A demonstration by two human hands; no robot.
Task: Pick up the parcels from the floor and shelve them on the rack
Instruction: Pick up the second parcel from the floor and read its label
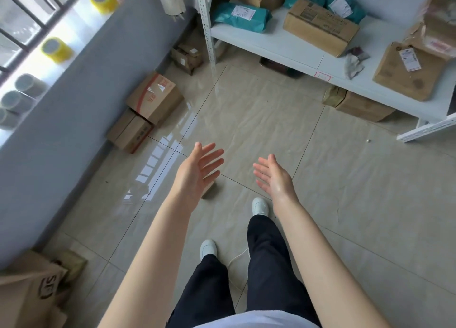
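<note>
Parcels (320, 26) lie on the rack (283, 45); both hands empty.

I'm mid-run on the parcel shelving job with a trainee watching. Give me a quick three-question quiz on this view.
1. True or false: the left hand and right hand are both open and hold nothing.
2. Which lies on the white shelf? A) yellow tape roll B) teal mailer bag C) white shoe
3. Fill in: the two stacked cardboard boxes on the floor sit against the ___ wall under the window sill.

Key: 1 true; 2 B; 3 grey
</note>
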